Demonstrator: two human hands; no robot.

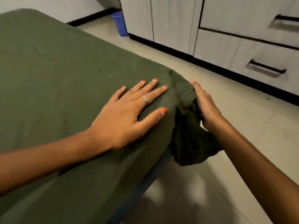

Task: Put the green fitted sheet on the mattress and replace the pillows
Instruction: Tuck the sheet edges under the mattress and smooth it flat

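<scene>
Fingers of left hand (129, 109) spread flat, straight, pressing green fitted sheet (48, 75) onto mattress top near corner; likely pinning cloth so it won't slide. Right hand (205, 105) at mattress corner, against bunched sheet hanging over side, probably working corner down. Right fingers mostly behind cloth: grip cannot be told. Sheet covers visible mattress top; corner still loose, baggy. Blue strip (155, 173) shows under sheet edge, identity unclear. No pillows in sight. Cabinet drawers (242, 50) across floor, blue bin (120, 25) beyond, partly hidden.

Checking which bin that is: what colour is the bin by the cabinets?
Blue: the bin by the cabinets, in the head view.
</scene>
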